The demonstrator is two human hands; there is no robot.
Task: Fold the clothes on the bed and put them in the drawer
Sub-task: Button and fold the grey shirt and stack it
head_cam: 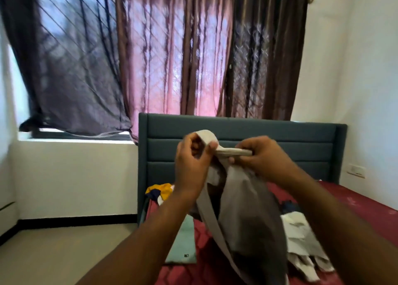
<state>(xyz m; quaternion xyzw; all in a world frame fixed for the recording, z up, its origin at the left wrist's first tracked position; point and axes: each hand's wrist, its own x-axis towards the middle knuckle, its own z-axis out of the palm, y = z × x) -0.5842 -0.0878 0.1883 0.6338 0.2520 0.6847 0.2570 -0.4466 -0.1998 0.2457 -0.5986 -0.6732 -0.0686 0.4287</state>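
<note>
1. Holding the grey garment up at centre frame, my left hand pinches its top edge and my right hand is closed on the same band just beside it.
2. Its long axis hangs straight down from both hands toward the bed at lower right.
3. Both hands sit level and close; neither is nearer.
4. I judge the fold needs my hands spread apart first. No drawer is in sight.

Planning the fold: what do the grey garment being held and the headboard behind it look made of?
Grey garment: soft matte knit, likely cotton jersey; it hangs limp, its banded edge pinched by both hands. Headboard: teal upholstery, matte woven look, with padded horizontal channels.
</note>
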